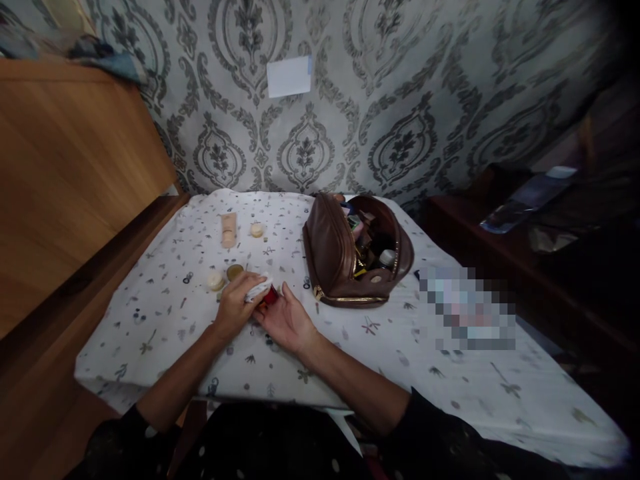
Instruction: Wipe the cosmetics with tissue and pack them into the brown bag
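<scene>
Curled left hand (234, 303) beside upturned right hand (287, 321)

Dim, soft light here, its source hard to place, palest on the printed tablecloth (175, 313) around the left hand (234, 301) and right hand (291, 323), with faint shadows only! Beyond the hands, the damask wallpaper (320, 140) reads fairly clear, softening toward the upper corners. Just right of them, the brown leather bag (330, 257) catches a low sheen, its inside gloomy; farther right, pixelation masks a patch, and the far edge sinks near-black. Leftward, the wooden cabinet (75, 167) looks wide-angle stretched.
</scene>
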{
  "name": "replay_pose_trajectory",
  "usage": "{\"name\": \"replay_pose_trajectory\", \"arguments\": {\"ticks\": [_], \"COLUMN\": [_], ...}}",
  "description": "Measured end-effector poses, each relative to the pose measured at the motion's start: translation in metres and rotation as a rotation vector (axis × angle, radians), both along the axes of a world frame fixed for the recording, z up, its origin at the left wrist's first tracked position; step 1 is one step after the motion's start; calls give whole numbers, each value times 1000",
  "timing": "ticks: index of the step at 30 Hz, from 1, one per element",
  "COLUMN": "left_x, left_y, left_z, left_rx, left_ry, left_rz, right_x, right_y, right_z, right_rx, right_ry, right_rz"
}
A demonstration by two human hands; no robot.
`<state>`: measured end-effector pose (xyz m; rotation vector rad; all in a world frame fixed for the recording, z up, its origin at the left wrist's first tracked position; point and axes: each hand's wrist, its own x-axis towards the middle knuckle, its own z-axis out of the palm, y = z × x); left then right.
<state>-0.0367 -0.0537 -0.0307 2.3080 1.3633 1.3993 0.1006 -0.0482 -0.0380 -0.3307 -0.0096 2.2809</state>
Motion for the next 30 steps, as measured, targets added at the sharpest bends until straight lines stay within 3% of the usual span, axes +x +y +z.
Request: {"name": "replay_pose_trajectory", "arguments": {"ticks": [4, 9, 16, 20, 25, 30], "left_x": [0, 0, -7, -9, -9, -13], "left_y": [-2, -5, 1, 3, 4, 4], "left_z": [-2, 0, 6, 6, 8, 7], "left_rx": [66, -79, -213, -294, -217, -119], "left_ry": [102, 228, 62, -33, -58, -25], "left_rz": [2, 10, 45, -30, -85, -58], "right_x": [2, 6, 7, 7, 7, 7], "right_y": [0, -1, 0, 2, 2, 0], "right_z": [2, 7, 3, 4, 6, 6], "right_rx": [0, 63, 72, 42, 31, 15], "right_ry": [10, -16, -53, -51, -55, -76], "right_rz": [12, 70, 74, 30, 8, -1]}}
